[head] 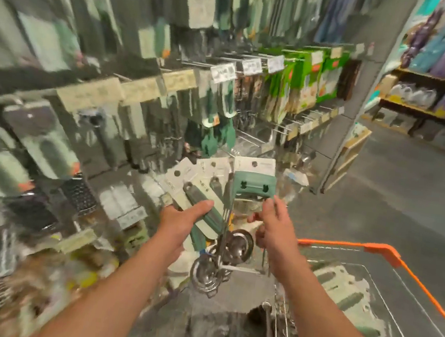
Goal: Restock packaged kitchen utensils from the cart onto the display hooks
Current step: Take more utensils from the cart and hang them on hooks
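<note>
Left hand (pixel 183 216) grips a fanned bundle of carded utensils (pixel 202 191), thumb over the green handles and fingers curled underneath, so several header cards with hang holes stick up toward the display. Below that bundle hangs a cluster of steel measuring spoons or cups (pixel 217 261); the blur makes it hard to say which. Right hand (pixel 270 225) reaches to the rightmost pack, a card with a teal-green tool (pixel 252 182), its fingers loosely spread at the pack's lower edge and touching it rather than clearly pinching. The step in hand looks like separating one pack from the bundle to hang it. Display hooks (pixel 254 64) with price tags jut out ahead and above, most already loaded with stock. An orange-rimmed wire cart (pixel 372 248) stands at lower right, more green packs lying in it. Next, the right hand needs a firm pinch on that card, then its hole must line up with a free hook tip.
</note>
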Demonstrator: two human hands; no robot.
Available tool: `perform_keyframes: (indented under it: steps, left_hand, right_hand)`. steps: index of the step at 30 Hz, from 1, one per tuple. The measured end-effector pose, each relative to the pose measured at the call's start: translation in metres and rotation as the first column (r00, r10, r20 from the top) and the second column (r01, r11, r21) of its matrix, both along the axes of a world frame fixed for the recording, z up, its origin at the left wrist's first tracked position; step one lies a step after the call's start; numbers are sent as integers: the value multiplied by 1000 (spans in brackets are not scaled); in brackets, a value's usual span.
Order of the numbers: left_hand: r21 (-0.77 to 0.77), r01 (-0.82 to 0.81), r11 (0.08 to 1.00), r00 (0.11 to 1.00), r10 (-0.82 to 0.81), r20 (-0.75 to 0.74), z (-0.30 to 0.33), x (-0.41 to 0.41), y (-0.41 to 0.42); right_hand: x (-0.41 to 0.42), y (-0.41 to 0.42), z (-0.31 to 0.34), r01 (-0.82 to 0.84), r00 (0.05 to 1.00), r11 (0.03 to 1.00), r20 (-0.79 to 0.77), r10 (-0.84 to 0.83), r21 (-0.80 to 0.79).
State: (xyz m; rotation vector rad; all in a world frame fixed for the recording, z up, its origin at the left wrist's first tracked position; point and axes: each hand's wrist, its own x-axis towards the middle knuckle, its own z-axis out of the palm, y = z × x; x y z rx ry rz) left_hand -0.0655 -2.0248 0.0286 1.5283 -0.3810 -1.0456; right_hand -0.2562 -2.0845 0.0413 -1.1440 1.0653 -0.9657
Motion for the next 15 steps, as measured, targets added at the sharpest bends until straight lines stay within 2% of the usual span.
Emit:
perform_keyframes:
  steps: [2, 6, 15]
  left_hand:
    - [-13, -94, 995, 996, 94, 5, -9, 40, 33]
    - [5, -310, 951, 950, 310, 43, 30, 91, 141]
    - [12, -560, 828, 828, 560, 8, 35, 174, 305]
  right_hand:
    - [38, 20, 9, -60, 998, 998, 17, 60, -17]
    - [119, 77, 15, -257, 966, 966, -16, 257, 15]
    - [231, 194, 12, -436, 895, 898, -72, 440, 63]
